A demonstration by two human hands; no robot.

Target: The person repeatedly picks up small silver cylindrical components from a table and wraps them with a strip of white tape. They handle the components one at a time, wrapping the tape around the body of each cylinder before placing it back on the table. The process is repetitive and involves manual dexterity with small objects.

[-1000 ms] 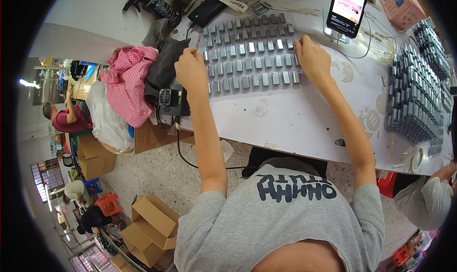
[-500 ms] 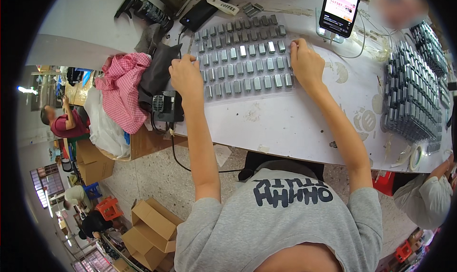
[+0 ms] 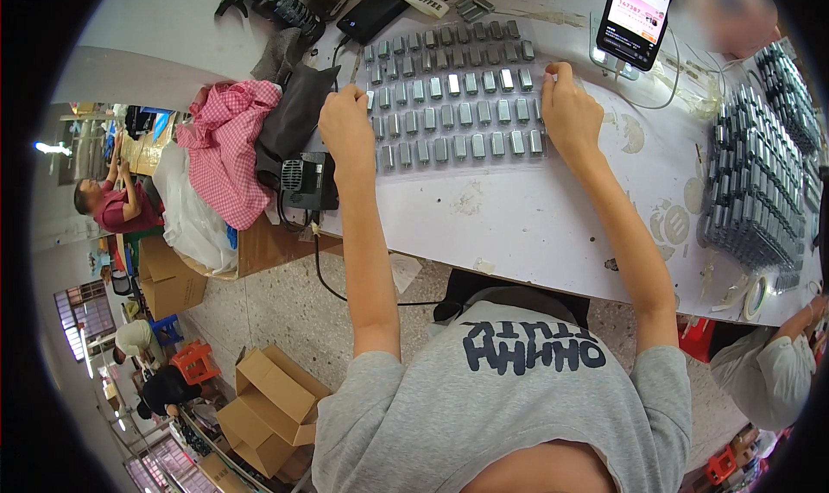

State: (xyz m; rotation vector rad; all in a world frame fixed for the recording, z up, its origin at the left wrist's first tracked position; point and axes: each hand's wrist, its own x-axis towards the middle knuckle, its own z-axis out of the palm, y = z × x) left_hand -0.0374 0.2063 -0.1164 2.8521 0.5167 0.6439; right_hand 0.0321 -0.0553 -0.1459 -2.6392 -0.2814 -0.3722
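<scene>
A clear plastic tray lies on the white table in front of me, filled with rows of small shiny metal blocks. At its left edge, my left hand has its fingers curled and closed on the rim. My right hand pinches the opposite edge, near the far right corner. Both palms face down, and the fingertips are partly hidden. Beyond the tray, a few loose metal blocks sit near a black device with a pale tag.
Right of the tray stand a lit phone with a cable and a tall stack of filled trays. A tape roll is at the near right edge. Left are a black powered box, pink checked cloth and spray bottle.
The whole view has shifted slightly, so the table's contents appear further right. Both hands remain at the tray's two sides, with little movement against it.
</scene>
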